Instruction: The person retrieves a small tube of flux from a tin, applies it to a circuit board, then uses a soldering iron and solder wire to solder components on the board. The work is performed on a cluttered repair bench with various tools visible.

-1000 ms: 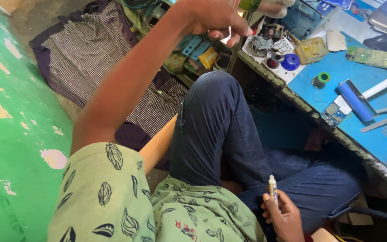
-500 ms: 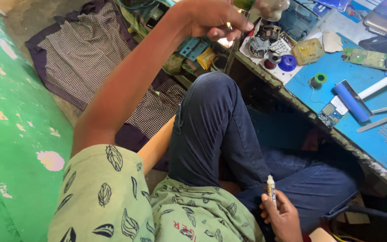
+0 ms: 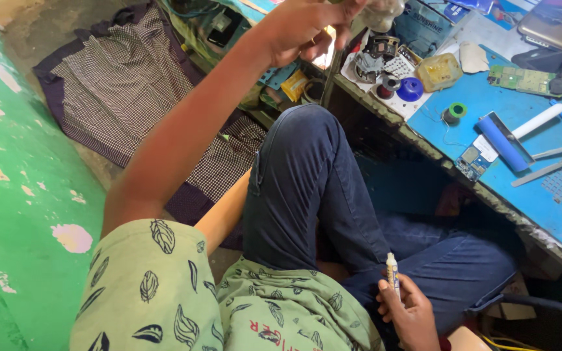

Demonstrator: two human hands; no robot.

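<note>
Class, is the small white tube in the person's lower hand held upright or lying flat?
Upright: the small white tube stands vertically out of the right hand, its tip pointing up, above the dark blue trousers.

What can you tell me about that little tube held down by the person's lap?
The small tube is slim and whitish with a yellowish band near its top and a blue patch lower down, probably plastic. It stands almost upright, tip upward, gripped around its lower part by the right hand, close above the dark blue trousers. Whether its tip is capped cannot be told.
</note>
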